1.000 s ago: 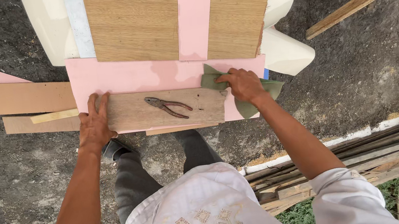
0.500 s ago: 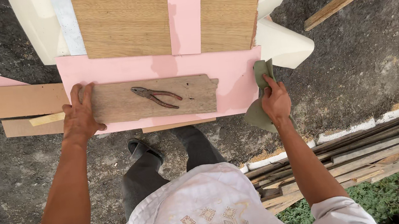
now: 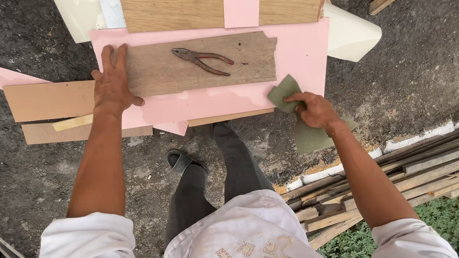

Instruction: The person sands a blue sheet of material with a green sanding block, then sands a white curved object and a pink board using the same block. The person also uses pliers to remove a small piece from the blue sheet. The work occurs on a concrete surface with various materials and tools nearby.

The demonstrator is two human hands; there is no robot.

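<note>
Pink panel (image 3: 301,51) partly under boards

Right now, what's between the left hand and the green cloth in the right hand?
Head view: the grey wooden board with rusty pliers on it, over the pink panel, spans from the left hand to the green cloth.

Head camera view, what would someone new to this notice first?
Probably the big pink panel across the middle, with a weathered grey wooden board lying on it and a pair of rusty pliers resting on that board. The left hand presses flat on the board's left end, while the right hand grips an olive-green cloth at the panel's lower right edge. Long wooden planks lie stacked on the ground at the lower right.
</note>
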